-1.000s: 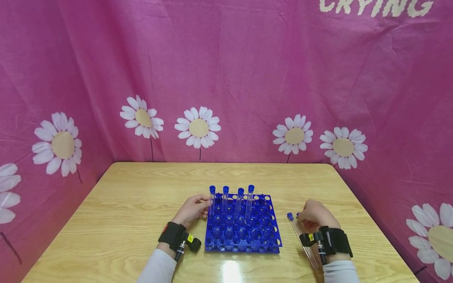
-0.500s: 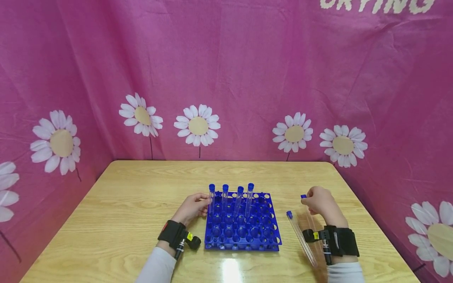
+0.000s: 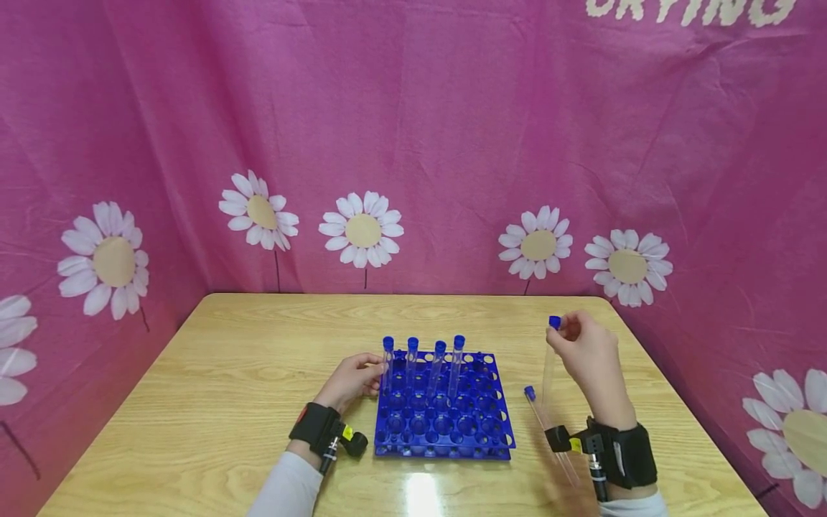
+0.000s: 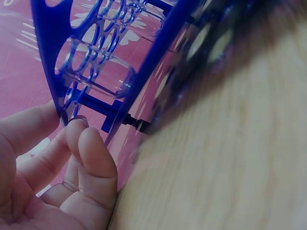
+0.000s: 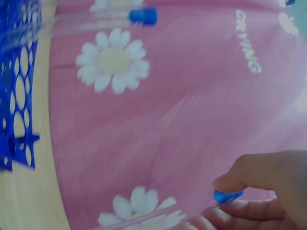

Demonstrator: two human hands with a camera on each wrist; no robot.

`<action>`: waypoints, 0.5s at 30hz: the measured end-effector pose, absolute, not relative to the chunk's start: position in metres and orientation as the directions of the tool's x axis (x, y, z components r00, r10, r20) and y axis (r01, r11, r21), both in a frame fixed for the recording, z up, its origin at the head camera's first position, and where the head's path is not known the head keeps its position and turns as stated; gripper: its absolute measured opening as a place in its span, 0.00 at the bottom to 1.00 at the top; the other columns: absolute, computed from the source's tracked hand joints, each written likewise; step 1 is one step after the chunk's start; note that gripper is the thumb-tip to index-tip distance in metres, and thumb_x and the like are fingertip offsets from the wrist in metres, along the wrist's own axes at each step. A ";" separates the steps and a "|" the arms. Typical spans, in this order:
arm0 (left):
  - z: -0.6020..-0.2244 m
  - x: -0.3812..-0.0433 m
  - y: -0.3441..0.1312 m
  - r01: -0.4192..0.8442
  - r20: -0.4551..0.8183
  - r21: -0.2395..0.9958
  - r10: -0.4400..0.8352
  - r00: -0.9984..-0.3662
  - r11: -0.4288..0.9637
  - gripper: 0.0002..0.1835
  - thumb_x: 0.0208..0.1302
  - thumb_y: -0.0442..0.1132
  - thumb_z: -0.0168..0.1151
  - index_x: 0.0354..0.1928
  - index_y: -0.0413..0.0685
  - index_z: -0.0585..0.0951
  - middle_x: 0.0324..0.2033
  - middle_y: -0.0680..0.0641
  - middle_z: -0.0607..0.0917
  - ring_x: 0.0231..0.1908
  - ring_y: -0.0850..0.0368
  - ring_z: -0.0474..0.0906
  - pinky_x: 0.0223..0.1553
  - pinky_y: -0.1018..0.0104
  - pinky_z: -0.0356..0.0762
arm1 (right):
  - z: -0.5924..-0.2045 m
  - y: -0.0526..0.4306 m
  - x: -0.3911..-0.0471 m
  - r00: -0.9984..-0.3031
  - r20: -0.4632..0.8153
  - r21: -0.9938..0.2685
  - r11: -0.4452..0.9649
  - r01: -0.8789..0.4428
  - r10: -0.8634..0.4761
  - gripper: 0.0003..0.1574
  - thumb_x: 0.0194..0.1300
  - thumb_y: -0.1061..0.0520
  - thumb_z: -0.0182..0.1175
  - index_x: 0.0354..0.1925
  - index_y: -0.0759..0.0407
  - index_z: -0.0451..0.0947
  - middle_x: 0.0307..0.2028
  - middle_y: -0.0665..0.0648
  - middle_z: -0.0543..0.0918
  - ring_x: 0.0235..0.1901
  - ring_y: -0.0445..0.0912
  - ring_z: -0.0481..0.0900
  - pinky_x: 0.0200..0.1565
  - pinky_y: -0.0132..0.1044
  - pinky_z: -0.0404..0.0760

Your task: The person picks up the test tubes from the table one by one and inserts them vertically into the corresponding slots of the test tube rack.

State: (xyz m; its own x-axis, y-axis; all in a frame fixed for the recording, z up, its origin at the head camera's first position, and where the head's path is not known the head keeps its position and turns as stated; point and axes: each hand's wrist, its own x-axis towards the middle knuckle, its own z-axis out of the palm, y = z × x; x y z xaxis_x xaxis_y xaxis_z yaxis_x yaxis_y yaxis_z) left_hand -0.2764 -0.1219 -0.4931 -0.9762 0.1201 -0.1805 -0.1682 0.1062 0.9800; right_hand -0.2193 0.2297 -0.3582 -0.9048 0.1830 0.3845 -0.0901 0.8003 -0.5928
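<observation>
Head view: a blue test-tube rack [image 3: 444, 409] sits on the wooden worktop [image 3: 245, 359] near the front edge, about midway between the left and right edges. Four capped test tubes [image 3: 423, 370] stand in the rack's far row. The left hand [image 3: 352, 382] rests at the rack's far-left corner, fingers curled against the rack beside the leftmost tube. The right hand [image 3: 584, 352] is raised over the right part of the worktop and pinches a clear test tube with a blue cap [image 3: 552, 345] just under the cap, so the tube hangs almost upright clear of the rack. Another capped tube [image 3: 545, 431] lies flat on the worktop between the rack and the right wrist. A pink daisy-print cloth [image 3: 413, 143] hangs behind and at both sides.

Left wrist view: the left hand's fingers [image 4: 91, 158] are bent, with the tips pressed to the rack's corner post [image 4: 62, 103]; a clear tube bottom shows inside the frame.

Right wrist view: the picture is blurred. The thumb and fingers [image 5: 264, 177] close together on the blue cap [image 5: 228, 195]. The rack's edge [image 5: 19, 96] shows at the left.
</observation>
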 end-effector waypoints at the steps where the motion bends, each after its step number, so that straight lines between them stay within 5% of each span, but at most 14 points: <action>1: -0.493 -0.277 -0.122 -0.169 -0.181 0.980 0.122 -0.976 0.104 0.14 0.61 0.39 0.59 0.45 0.37 0.77 0.26 0.50 0.76 0.24 0.60 0.72 0.26 0.69 0.75 | -0.357 0.226 -0.217 -0.888 0.419 -0.595 0.796 -0.110 0.190 0.18 0.59 0.52 0.59 0.39 0.67 0.73 0.32 0.65 0.82 0.30 0.51 0.76 0.28 0.37 0.75; 8: -0.494 -0.277 -0.122 -0.166 -0.179 0.981 0.124 -0.976 0.103 0.14 0.61 0.39 0.59 0.45 0.37 0.77 0.26 0.50 0.76 0.24 0.60 0.72 0.26 0.69 0.75 | -0.354 0.199 -0.207 -0.783 0.599 -0.584 0.760 -0.284 0.168 0.14 0.55 0.57 0.63 0.36 0.66 0.74 0.29 0.63 0.84 0.31 0.54 0.82 0.33 0.46 0.85; 15: -0.494 -0.278 -0.122 -0.167 -0.179 0.981 0.126 -0.976 0.103 0.13 0.61 0.38 0.59 0.44 0.37 0.77 0.25 0.50 0.76 0.24 0.60 0.72 0.26 0.69 0.75 | -0.355 0.176 -0.202 -0.788 0.603 -0.607 0.711 -0.355 0.121 0.14 0.55 0.58 0.64 0.37 0.64 0.74 0.31 0.62 0.84 0.33 0.53 0.84 0.35 0.48 0.85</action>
State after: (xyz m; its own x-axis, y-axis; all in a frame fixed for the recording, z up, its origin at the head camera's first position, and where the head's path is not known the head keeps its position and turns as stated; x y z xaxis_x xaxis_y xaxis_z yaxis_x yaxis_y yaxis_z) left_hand -0.2775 -0.1221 -0.4941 -0.9758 0.1257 -0.1791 -0.1668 0.1025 0.9807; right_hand -0.2021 0.1759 -0.3547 -0.7883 0.1212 0.6032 -0.3550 0.7111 -0.6068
